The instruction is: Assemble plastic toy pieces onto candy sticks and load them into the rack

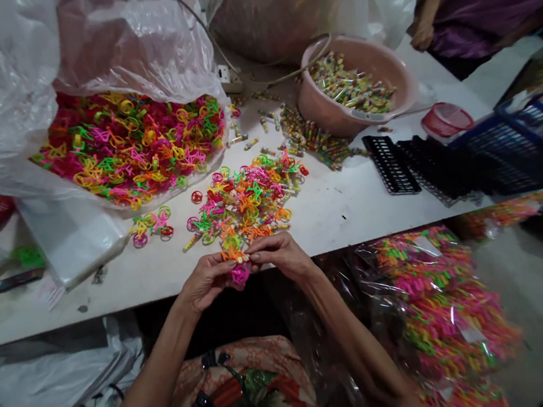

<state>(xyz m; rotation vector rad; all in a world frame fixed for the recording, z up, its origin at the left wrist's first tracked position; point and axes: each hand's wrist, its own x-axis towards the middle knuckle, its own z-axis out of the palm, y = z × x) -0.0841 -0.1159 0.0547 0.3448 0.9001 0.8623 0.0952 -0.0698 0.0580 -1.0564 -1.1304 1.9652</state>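
At the table's front edge, my left hand (pixel 208 281) pinches a small bright plastic toy piece (pixel 239 274), with a pink ring hanging below the fingers and orange parts above. My right hand (pixel 283 255) meets it from the other side, thumb and forefinger closed at a small pale end (pixel 241 258) of the same cluster. The fingers hide exactly what the right hand grips. Just beyond both hands lies a loose pile of neon plastic pieces (pixel 254 189) with rings, mixed with thin patterned tubes.
A clear bag of plastic pieces (pixel 143 143) lies open at the left. Behind right, a pink basin (pixel 364 111) holds small tubes, with more tubes (pixel 312 134) spilled beside it. Black racks (pixel 391 164) and a blue basket (pixel 524 147) stand right. Filled bags (pixel 444 301) sit below. Another person's hand (pixel 422 35) is at upper right.
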